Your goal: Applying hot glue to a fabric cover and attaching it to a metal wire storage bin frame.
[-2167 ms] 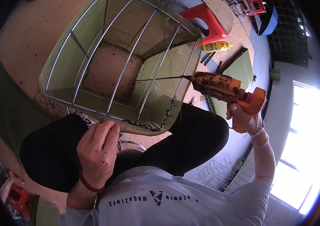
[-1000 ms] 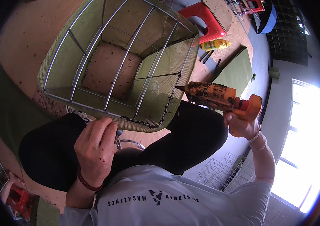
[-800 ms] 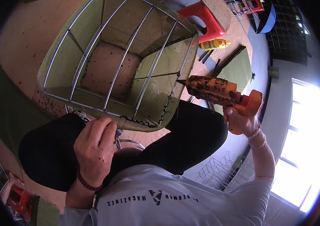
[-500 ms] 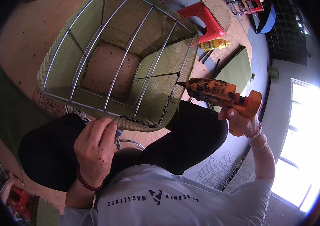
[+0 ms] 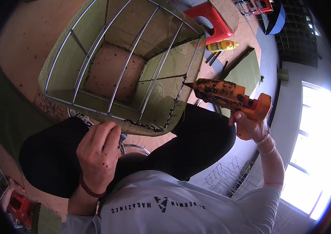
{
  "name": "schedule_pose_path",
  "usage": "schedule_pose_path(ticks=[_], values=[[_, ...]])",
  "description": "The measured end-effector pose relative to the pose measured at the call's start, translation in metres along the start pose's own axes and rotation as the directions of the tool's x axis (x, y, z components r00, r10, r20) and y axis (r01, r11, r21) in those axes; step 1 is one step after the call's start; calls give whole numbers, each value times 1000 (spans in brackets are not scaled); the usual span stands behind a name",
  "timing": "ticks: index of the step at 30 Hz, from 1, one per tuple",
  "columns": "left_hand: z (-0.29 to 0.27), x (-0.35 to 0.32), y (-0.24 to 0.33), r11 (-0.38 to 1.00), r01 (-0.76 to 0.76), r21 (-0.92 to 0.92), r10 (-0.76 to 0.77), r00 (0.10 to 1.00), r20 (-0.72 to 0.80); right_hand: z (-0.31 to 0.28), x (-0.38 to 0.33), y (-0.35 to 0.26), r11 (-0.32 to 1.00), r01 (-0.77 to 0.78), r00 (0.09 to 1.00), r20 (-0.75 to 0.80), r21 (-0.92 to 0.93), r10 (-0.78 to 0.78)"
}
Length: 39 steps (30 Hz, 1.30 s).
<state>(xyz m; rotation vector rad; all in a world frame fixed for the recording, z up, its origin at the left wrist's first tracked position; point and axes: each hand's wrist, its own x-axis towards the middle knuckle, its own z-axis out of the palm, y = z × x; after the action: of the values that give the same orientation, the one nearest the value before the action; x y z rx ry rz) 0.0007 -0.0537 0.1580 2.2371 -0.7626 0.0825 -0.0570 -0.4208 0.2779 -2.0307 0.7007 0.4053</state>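
Note:
A wire frame (image 5: 115,90) covered in olive-green mesh cloth (image 5: 62,64) stands tilted over my knees, its barred side facing me. Lumpy black glue (image 5: 140,124) runs along its near edge and up the right edge. My left hand (image 5: 100,146) pinches the frame's near rim, left of the glue. In my right hand (image 5: 251,125) is an orange glue gun (image 5: 222,93), smeared with dark residue. Its black nozzle points left and sits at the right edge of the frame, by the upper end of the black bead; whether it touches is hard to tell.
A red stool (image 5: 212,23) and a yellow bottle (image 5: 222,46) stand beyond the frame on the right. Green cloth pieces (image 5: 11,113) lie on the floor. Wire racks (image 5: 231,177) rest by the wall at right. Another person's hand (image 5: 15,186) shows at lower left near a red stool.
The glue gun has shifted very slightly, its nozzle moving a little up and right along the frame's edge. My left hand and the frame stay in place.

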Motion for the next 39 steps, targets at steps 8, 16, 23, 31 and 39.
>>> schedule_pose_path(ticks=[8,16,23,31,39], values=[[-1,1,3,998,58,-25,-59,998,-6,5,-1,-3,998,-25,999,-25,-66,23],[1,3,3,999,26,-24,-26,999,-30,3,1,-1,995,23,1000,17,-100,-21],[1,0,2,999,40,-23,-41,999,-27,3,-1,2,968,131,991,27,-215,-128],[2,1,2,1000,19,-18,-20,999,-44,-4,-8,1,853,282,957,191,-439,-218],[2,1,2,1000,21,-19,-22,999,-43,-1,-9,5,834,343,937,220,-433,-271]])
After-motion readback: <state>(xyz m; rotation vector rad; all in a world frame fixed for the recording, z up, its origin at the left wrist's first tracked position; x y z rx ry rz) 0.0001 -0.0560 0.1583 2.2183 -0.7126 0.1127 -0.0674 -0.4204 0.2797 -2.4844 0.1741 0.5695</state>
